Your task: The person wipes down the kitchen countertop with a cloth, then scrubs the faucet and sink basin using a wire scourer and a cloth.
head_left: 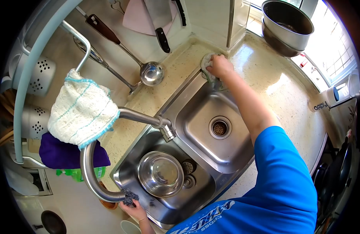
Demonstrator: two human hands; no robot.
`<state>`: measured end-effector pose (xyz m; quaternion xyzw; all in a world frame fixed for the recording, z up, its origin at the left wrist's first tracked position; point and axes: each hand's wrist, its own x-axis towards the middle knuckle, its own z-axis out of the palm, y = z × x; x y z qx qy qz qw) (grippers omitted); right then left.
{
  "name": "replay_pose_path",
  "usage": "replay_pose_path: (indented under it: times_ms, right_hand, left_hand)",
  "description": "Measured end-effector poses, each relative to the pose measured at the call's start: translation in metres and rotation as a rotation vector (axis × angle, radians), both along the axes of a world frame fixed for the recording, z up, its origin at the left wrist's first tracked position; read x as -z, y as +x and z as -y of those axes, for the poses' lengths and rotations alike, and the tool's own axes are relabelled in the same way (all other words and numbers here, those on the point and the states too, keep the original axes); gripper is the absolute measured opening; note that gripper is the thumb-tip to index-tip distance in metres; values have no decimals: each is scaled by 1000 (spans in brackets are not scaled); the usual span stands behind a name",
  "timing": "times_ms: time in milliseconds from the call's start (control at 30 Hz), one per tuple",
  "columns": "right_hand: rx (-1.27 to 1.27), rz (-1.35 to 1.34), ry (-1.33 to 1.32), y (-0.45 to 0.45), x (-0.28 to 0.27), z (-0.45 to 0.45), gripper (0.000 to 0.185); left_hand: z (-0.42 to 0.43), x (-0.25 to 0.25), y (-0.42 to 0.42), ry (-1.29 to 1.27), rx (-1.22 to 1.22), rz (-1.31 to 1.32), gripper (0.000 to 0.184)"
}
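Note:
At the far corner of the right sink basin (203,132), my right hand (221,66) is closed on a pale greenish cloth (206,64), pressed against the counter and sink rim. My left hand (136,210) is closed on a dark grey scrubber (130,196) beside the end of the curved faucet pipe (90,171). A steel bowl (161,174) sits in the left basin (201,189), next to two drain parts (189,167). A white cloth with blue trim (84,109) hangs over the pipe.
Stacked pots (287,25) stand at the back right by the window. A ladle (152,73) and a knife (162,39) hang at the wall. A purple cloth (70,154) and green bottle (76,174) are at the left. Pans (344,156) lie at the right edge.

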<state>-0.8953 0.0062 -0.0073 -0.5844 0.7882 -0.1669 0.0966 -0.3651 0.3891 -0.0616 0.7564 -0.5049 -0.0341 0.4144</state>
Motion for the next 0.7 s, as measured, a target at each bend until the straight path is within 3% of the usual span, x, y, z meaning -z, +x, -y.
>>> replay_pose_path:
  times_ms: [100,233,367,433,567,700]
  right_hand:
    - [32,66,130,-10,-8,-27,38]
    - [32,-14,-66,-51,13,-110,45]
    - [245,-30,208,-76,-20,-207,42]
    - [261,29,219,-99,-15,-237,41]
    - [311,26,258,-80,-35,-222,40]
    - [153,-79,117,-51,-13,-145,41]
  left_hand:
    - [3,-13,-11,57,-20,-163,53]
    - [4,-19,-17,33,-24,-127,52]
    - [3,-13,-12,-17,4,-120,51]
    - [3,-13,-12,-5,-2,-135,51]
    - [3,-12,-11,19,-11,-146,52]
    - [2,-11,-10,48,-14,-117,52]
